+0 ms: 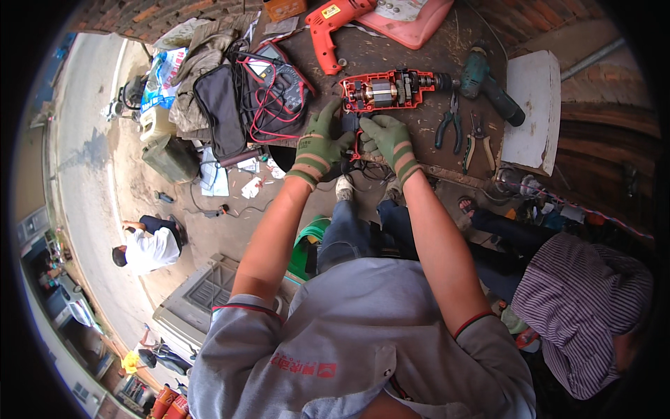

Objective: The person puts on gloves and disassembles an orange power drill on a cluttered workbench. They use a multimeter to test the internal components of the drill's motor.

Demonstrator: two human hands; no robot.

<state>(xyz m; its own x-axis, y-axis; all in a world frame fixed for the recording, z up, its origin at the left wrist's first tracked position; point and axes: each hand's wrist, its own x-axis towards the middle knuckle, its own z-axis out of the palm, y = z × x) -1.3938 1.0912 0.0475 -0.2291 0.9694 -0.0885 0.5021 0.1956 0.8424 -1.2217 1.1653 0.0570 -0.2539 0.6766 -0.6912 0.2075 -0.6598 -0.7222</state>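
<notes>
An opened orange power tool lies on the table, its motor and gears exposed. Just below it, my gloved left hand has fingers bent at a dark part with a thin red piece beside it; what exactly the fingers grip is hidden. From the other side my gloved right hand is closed at the red piece, fingertips pinched near its top. Pliers and wire strippers lie right of my hands, near a teal cordless tool. An orange drill lies above.
A multimeter with leads lies on a black bag at the left. A white board edges the right. A person in striped clothing is close at my right; another in white is down at the left. Cables cross the ground.
</notes>
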